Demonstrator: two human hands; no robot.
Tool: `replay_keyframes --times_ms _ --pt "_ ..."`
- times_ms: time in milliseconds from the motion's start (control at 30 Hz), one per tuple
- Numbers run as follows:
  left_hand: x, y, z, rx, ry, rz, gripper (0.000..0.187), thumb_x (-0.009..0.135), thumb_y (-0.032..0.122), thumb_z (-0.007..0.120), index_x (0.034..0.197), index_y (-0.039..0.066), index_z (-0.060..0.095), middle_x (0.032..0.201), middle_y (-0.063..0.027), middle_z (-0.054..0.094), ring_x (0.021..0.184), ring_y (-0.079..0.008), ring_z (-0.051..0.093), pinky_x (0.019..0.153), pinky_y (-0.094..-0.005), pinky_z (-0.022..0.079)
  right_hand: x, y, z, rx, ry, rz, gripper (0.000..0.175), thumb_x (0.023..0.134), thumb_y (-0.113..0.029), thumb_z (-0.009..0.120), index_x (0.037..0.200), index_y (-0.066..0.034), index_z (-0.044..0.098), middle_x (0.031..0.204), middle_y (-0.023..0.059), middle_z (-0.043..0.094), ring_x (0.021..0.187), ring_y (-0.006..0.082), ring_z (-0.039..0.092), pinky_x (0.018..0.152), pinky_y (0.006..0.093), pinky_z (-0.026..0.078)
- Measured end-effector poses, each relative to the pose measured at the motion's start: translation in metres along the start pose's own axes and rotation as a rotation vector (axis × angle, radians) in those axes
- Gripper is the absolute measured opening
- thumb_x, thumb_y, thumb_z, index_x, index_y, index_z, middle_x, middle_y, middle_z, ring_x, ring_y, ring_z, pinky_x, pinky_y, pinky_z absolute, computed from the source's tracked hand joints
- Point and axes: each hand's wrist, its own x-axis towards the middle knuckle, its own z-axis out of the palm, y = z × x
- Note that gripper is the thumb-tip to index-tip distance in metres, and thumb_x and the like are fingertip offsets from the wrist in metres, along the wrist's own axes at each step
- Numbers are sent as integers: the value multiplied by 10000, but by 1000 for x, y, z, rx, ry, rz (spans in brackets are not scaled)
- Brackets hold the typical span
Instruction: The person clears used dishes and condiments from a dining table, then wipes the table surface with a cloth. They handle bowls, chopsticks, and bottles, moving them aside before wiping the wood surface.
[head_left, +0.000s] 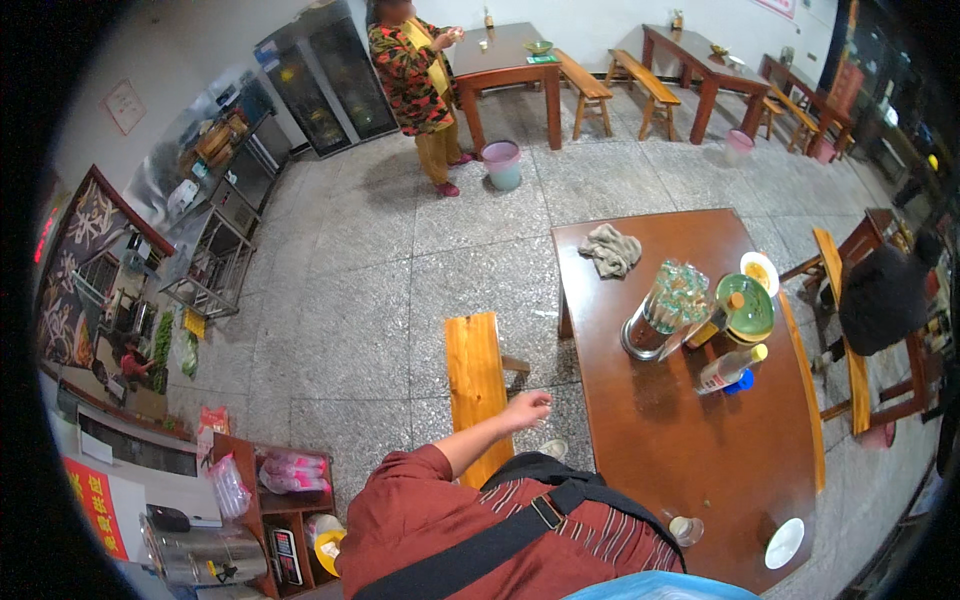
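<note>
My left hand (527, 411) is above a wooden bench (474, 367), to the left of the brown table (637, 420). Its fingers are loosely bent and nothing shows in them. My right hand is out of view. On the table lie a crumpled grey cloth (611, 250), a metal holder (643, 334) of wrapped chopsticks (677, 295), a bottle with a yellow cap (726, 371), a dark bottle with an orange cap (709, 328), a blue-lidded container (739, 382), a green bowl (744, 306), a white dish with yellow remains (760, 274), a small cup (685, 530) and a white bowl (785, 543).
A person (420, 90) stands by a far table (504, 71), beside a bin (502, 165). Another person (881, 300) sits at right. Benches (645, 77) line the back. At left are a metal rack (210, 262), a wooden shelf (247, 502) and a steel urn (202, 555).
</note>
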Motion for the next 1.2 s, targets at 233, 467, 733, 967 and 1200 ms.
replay_keyframes --times_ms 233,467,733,967,1200 --pt "-77 -119 -195 348 916 -440 575 828 290 559 1293 -22 429 1218 -237 533 1068 -340 556 900 -412 457 13 -13 1 82 61 -35 434 852 -420 495 1024 -52 650 987 241 631 1012 354 597 855 454 484" --pt "-219 -192 -248 499 1284 -645 540 774 195 601 1187 -126 464 1170 -298 537 1169 -351 495 1002 -377 379 19 -13 8 128 93 -40 436 854 -426 493 1006 -49 652 980 243 631 1003 359 598 850 457 484" --pt "-127 -186 -177 189 838 -646 494 750 155 596 1210 -7 519 997 -211 637 776 -304 670 587 -383 536 17 -11 12 152 108 -46 440 855 -432 491 986 -45 654 972 245 631 993 365 599 843 461 485" --pt "-62 -119 -146 -12 746 -411 568 732 144 628 1269 57 468 994 -184 625 786 -259 638 576 -358 525 11 -9 17 188 110 -40 444 857 -437 489 969 -41 656 965 247 632 984 370 600 838 464 486" --pt "-1 -148 -175 208 861 -215 725 766 51 578 1399 104 229 873 -134 538 659 -207 562 482 -320 462 17 -8 28 243 144 -61 450 858 -443 487 952 -38 658 958 248 632 975 375 601 832 467 487"
